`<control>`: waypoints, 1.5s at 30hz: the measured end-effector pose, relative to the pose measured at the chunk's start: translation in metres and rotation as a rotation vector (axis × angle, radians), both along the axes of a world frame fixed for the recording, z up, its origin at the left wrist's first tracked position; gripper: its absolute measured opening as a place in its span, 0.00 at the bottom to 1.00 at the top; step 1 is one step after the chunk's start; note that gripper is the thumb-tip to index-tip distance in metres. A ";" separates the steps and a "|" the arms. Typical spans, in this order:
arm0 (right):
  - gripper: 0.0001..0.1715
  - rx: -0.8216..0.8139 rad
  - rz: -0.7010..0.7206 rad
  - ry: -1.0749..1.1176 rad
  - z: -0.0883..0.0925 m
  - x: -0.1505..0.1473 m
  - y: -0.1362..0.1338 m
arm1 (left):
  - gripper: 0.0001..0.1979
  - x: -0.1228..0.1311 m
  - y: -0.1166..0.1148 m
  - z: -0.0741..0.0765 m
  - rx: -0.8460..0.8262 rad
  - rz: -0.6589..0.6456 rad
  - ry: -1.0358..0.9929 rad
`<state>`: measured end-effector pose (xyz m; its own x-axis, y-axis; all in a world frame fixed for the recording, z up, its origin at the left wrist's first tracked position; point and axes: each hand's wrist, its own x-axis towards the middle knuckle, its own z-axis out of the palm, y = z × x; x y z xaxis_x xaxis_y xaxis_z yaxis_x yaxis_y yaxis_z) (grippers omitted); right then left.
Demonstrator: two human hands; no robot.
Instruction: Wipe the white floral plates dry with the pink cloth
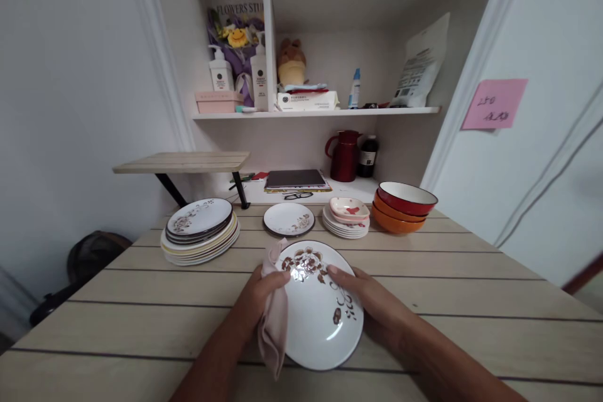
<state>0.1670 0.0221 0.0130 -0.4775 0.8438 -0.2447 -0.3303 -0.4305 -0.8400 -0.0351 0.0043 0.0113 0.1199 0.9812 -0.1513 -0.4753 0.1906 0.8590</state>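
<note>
A white plate with a brown flower pattern and dark rim (315,333) is held tilted above the table's near part. My left hand (257,295) grips its left edge, thumb on top, with a pinkish cloth (274,333) between hand and plate that hangs down along the edge. On the right side, my right hand (370,298) holds the rim, thumb on the upper face and the other fingers hidden beneath. Just beyond, a smaller flowered plate (288,218) lies flat on the table.
Stacked plates (200,232) stand at the left, beside a raised wooden stand (183,162). Small dishes (346,226) and red and orange bowls (407,198) are behind to the right. A laptop (295,179), glasses (298,196) and red jug (345,157) sit farther back.
</note>
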 end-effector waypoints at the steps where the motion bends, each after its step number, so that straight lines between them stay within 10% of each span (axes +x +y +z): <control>1: 0.31 0.007 -0.005 -0.026 0.001 -0.001 -0.001 | 0.29 0.000 0.000 0.000 0.001 -0.001 -0.018; 15: 0.27 -0.077 -0.135 -0.018 -0.003 -0.015 -0.006 | 0.31 0.012 -0.004 0.004 -0.270 -0.028 -0.181; 31: 0.30 -0.052 -0.164 -0.104 -0.009 -0.013 -0.003 | 0.30 0.010 0.001 -0.003 -0.121 0.103 -0.061; 42: 0.17 -0.003 -0.237 -0.145 -0.011 -0.022 -0.017 | 0.26 0.004 0.004 -0.001 -0.175 -0.043 -0.278; 45: 0.16 -0.051 -0.303 -0.105 -0.018 -0.022 -0.009 | 0.26 -0.002 0.009 0.001 -0.168 0.122 -0.348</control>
